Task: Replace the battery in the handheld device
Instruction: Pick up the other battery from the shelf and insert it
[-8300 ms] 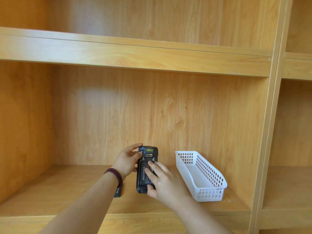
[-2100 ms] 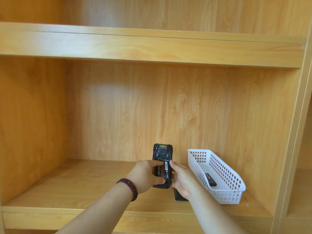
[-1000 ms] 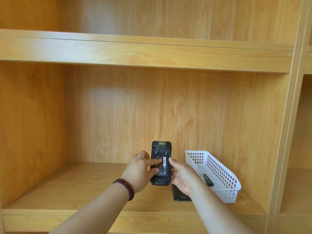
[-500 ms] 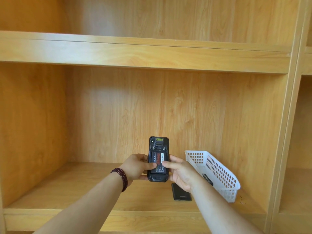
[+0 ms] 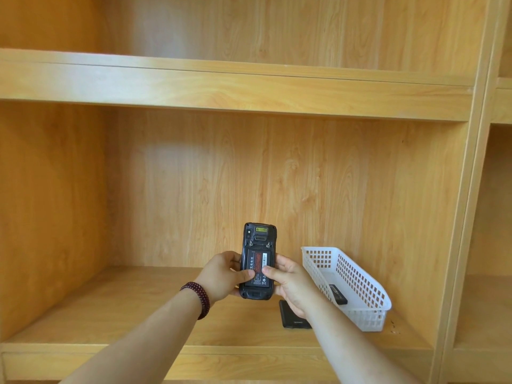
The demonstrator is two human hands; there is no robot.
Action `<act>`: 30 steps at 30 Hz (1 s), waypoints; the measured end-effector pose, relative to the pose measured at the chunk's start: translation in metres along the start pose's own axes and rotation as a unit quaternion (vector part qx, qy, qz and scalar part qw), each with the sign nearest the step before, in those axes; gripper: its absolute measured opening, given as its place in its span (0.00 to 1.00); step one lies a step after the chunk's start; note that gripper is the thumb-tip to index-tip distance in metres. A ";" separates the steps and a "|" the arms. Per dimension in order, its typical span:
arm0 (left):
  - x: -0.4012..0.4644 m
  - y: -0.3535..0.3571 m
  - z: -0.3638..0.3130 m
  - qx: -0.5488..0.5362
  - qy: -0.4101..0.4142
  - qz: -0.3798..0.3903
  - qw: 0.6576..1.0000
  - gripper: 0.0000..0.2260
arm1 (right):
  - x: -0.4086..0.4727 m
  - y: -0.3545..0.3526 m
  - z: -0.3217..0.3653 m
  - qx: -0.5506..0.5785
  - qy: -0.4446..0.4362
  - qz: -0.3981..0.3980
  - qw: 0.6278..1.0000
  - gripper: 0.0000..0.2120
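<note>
Both hands are wrapped round the handheld scanner, held upright over the near part of the shelf with its back facing the camera; left hand grips the left edge with its thumb laid across the battery, right hand grips the right edge with its thumb meeting it on the label. Looks to me like the seating step, with the pack sitting in the open bay; I'd push evenly with both thumbs, contact end first, until it sits flush, and not rock one corner. The back cover lies flat on the shelf just below the right wrist, so that goes on after; a small dark pack, probably the old battery, sits in the white basket to the right.
</note>
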State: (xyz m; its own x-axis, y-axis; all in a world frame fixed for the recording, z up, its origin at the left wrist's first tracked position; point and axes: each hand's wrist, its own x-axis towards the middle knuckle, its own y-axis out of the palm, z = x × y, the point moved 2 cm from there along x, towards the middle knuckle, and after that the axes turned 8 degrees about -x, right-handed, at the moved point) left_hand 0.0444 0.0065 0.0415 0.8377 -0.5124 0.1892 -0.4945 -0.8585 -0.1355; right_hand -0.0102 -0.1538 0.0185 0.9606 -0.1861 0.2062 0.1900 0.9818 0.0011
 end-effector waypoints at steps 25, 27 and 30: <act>0.004 -0.002 -0.007 -0.030 -0.038 0.055 0.997 0.20 | 0.000 -0.003 0.006 0.012 0.044 0.006 0.999 0.12; 0.003 -0.002 -0.008 -0.038 -0.046 0.063 0.996 0.22 | -0.001 -0.002 0.003 0.017 0.046 0.009 0.999 0.12; 0.004 -0.004 -0.012 -0.071 -0.034 0.061 0.995 0.17 | -0.002 0.000 0.002 0.013 0.043 0.010 0.999 0.12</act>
State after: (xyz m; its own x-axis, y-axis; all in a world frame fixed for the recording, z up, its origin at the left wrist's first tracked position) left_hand 0.0471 0.0079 0.0544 0.7800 -0.6153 0.1137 -0.6180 -0.7861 -0.0147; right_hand -0.0121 -0.1531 0.0197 0.9782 -0.1689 0.1207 0.1672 0.9856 0.0239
